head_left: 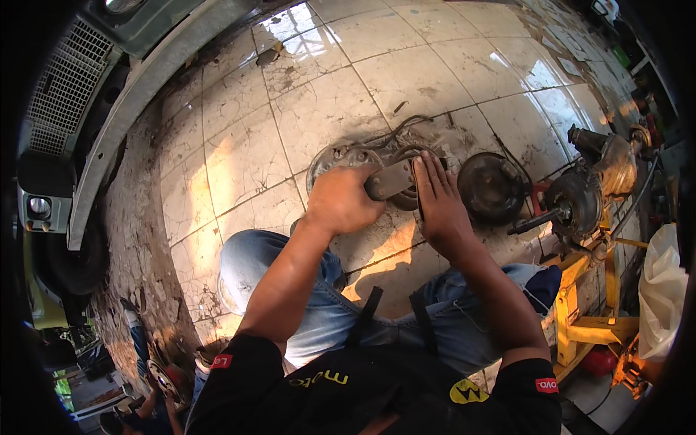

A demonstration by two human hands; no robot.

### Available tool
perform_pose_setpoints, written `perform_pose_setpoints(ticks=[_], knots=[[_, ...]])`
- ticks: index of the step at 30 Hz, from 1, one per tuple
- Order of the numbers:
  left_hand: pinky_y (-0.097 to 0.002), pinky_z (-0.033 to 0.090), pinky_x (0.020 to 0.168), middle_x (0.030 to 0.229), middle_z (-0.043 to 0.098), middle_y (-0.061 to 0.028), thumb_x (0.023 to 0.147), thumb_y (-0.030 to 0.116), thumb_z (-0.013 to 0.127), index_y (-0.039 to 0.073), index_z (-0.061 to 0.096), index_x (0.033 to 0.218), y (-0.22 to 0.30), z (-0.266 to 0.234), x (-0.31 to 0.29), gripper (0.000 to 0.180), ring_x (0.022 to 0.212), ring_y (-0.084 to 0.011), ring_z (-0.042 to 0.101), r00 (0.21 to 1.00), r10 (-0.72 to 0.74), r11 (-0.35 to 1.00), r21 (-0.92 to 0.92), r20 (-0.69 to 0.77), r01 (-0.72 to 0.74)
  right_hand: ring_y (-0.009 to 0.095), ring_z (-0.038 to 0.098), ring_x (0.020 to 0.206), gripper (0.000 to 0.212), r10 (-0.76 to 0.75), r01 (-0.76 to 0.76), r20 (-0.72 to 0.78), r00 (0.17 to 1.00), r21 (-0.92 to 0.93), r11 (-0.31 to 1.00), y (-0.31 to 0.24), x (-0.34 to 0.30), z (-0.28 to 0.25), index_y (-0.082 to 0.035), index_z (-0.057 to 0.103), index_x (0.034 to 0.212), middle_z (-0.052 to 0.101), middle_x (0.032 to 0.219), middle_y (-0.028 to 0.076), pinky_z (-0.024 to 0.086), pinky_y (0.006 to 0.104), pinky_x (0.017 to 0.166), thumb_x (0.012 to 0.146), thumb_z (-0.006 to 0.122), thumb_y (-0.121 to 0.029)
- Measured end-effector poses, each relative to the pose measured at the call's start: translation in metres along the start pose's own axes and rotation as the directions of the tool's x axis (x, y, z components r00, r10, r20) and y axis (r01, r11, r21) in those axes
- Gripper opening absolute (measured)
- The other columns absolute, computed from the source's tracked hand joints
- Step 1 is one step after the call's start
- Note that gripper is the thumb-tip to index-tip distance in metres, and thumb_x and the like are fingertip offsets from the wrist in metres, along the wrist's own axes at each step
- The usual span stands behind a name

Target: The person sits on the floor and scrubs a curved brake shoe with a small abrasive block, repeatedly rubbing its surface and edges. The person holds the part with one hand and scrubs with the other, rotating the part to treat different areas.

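Note:
My left hand (pixel 341 199) is closed around one end of a flat, grey-brown metal piece (pixel 392 180) with a rounded end, possibly a brake shoe. My right hand (pixel 441 203) lies against its other end, fingers stretched out and close together. A thin dark edge shows under that palm; I cannot make out what it is. Just beyond my hands, a round metal hub plate with studs (pixel 346 155) lies on the floor. Beside it is a dark round part (pixel 407 154), mostly hidden by the held piece and my right hand.
A black drum (pixel 493 188) lies on the tiles to the right. Further right, a greasy axle assembly (pixel 580 194) rests by a yellow metal stand (pixel 573 319). A vehicle's front bumper (pixel 145 94) curves along the left. At lower left, another person's hands (pixel 168 402) hold a round part.

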State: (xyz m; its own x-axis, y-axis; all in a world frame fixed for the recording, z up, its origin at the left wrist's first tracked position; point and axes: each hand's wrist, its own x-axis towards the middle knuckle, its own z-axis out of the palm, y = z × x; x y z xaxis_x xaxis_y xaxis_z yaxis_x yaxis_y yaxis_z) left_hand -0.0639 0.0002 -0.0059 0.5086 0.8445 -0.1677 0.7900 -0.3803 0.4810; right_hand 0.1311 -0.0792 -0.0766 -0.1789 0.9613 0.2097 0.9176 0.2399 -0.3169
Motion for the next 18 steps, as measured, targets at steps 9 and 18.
perform_pose_setpoints(ticks=[9, 18], knots=[[-0.0463, 0.054, 0.082, 0.086, 0.069, -0.0210, 0.069, 0.030, 0.069, 0.010, 0.067, 0.109, -0.002, 0.000, 0.002, 0.045, 0.087, -0.0374, 0.068, 0.998, 0.041, 0.998, 0.041, 0.037, -0.043, 0.035, 0.020, 0.148, 0.073, 0.020, -0.024, 0.060, 0.998, 0.065, 0.998, 0.001, 0.004, -0.005, -0.001, 0.016, 0.154, 0.022, 0.159, 0.019, 0.019, 0.0496, 0.118, 0.086, 0.042, 0.003], [-0.0451, 0.055, 0.075, 0.079, 0.069, -0.0189, 0.067, 0.027, 0.071, 0.007, 0.068, 0.106, -0.002, 0.017, 0.005, 0.043, 0.079, -0.0370, 0.068, 0.990, 0.052, 0.999, -0.008, -0.131, -0.054, 0.036, 0.022, 0.147, 0.074, 0.034, -0.034, 0.001, 0.999, 0.098, 0.995, 0.008, 0.006, -0.001, 0.000, 0.018, 0.153, 0.023, 0.158, 0.020, 0.020, 0.0504, 0.118, 0.083, 0.044, 0.005]])
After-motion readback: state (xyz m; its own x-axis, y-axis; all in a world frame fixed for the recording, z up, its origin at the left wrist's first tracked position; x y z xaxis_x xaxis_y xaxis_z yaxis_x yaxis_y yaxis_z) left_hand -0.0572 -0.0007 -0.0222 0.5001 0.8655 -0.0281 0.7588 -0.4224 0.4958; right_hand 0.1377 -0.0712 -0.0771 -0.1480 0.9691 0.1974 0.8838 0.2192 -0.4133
